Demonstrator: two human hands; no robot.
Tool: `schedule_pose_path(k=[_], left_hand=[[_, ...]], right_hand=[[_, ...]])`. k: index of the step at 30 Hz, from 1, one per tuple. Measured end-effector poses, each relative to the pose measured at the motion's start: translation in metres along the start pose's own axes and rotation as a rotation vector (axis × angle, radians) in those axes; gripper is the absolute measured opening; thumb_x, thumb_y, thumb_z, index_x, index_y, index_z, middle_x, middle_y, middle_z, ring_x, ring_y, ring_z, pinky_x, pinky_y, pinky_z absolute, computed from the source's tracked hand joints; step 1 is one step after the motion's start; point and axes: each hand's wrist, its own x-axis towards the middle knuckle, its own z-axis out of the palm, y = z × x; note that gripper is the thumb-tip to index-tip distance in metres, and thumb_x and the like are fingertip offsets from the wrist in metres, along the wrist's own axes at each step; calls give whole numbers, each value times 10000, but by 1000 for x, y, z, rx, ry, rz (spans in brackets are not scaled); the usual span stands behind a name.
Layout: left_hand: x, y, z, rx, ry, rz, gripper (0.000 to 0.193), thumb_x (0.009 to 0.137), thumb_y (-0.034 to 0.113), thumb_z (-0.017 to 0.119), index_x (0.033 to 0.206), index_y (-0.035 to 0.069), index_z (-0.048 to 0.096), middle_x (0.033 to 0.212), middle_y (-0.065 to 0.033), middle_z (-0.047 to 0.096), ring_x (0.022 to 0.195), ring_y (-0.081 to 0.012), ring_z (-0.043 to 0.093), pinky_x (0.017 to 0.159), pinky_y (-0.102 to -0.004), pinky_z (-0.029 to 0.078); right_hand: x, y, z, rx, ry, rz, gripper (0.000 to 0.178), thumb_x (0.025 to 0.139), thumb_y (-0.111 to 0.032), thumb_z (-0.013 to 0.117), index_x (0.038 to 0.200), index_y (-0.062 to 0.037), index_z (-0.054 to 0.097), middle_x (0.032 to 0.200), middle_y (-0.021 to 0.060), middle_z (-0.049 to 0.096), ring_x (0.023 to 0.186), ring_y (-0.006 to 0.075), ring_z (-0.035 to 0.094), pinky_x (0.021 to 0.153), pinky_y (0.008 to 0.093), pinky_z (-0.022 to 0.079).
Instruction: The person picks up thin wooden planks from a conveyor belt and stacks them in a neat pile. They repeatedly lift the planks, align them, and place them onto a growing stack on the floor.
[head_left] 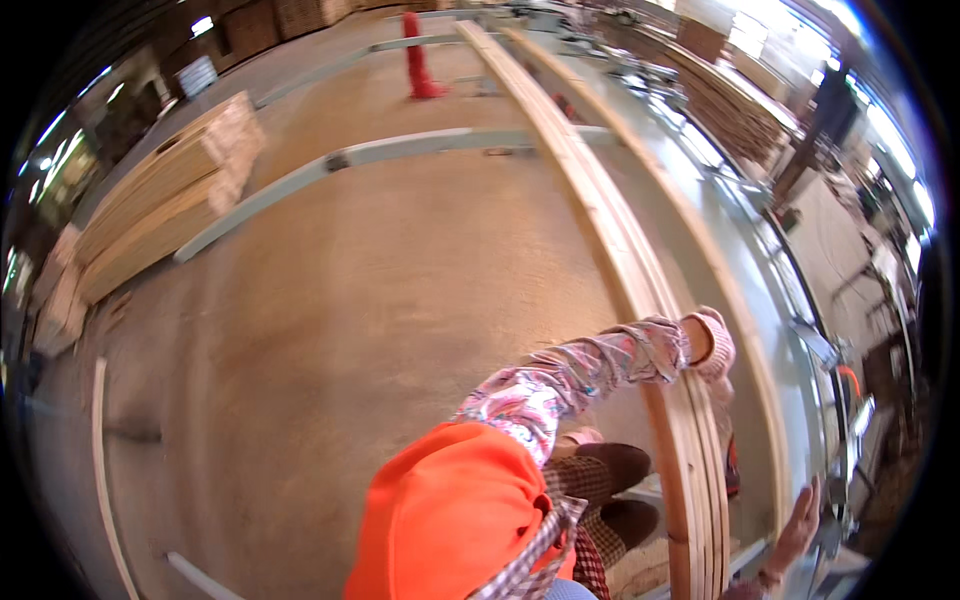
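Several long wooden boards (648,265) lie side by side on edge, running from the far centre to the lower right. My left arm, in a floral sleeve, reaches across them. My left hand (712,345), in a pink glove, bends down over their right side; its fingers are blurred and mostly hidden. At the lower right my bare right hand (799,518) has its fingers stretched out and holds nothing. It is beside the metal machine rail, past the near end of a separate single board (735,300) that lies right of the bundle.
Grey metal crossbars (420,146) run under the boards. A red post (413,60) stands farther off. Stacked timber (165,200) is at the left, with more board stacks (710,90) at the far right. A long metal machine bed (765,260) lines the right side.
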Motion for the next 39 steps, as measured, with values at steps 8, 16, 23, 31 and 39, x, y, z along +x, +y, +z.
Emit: schedule_pose_path(k=[8, 16, 23, 31, 39], left_hand=[[42, 36, -21, -94, 203, 177, 763, 909, 700, 466, 1359, 96, 590, 1360, -165, 602, 1246, -303, 586, 1026, -479, 469], [58, 41, 11, 46, 219, 176, 905, 913, 754, 409, 1563, 132, 312, 1614, -157, 291, 1509, -339, 232, 1229, -474, 180], [54, 37, 8, -16, 71, 177, 868, 934, 762, 333, 1445, 81, 503, 1435, -180, 542, 1382, -328, 463, 1169, -506, 309], [41, 37, -6, -13, -66, 56, 806, 931, 725, 364, 1224, 48, 688, 1213, -158, 692, 1154, -318, 653, 965, -492, 516], [30, 46, -20, -3, -189, 204, 744, 895, 768, 418, 972, 115, 767, 967, -85, 730, 992, -266, 683, 915, -463, 528]], right_hand=[[-8, 31, 71, -528, -156, 26, 645, 1014, -608, 352, 1428, -146, 530, 1422, 174, 542, 1337, 361, 480, 1103, 435, 400], [-9, 38, 70, -528, -156, 253, 705, 1000, -665, 305, 1489, -178, 450, 1489, 174, 479, 1390, 363, 417, 1164, 447, 310], [-6, 2, 48, -474, -294, 310, 739, 993, -693, 241, 1240, -130, 650, 1137, 181, 681, 1105, 395, 607, 971, 477, 457], [-18, -14, 45, -211, -374, 354, 851, 931, -788, 304, 1079, -83, 756, 684, 119, 690, 723, 275, 679, 727, 400, 513], [-33, -47, 28, 3, -497, 388, 707, 917, -709, 483, 1025, -70, 767, 714, 133, 697, 722, 239, 686, 725, 342, 534]])
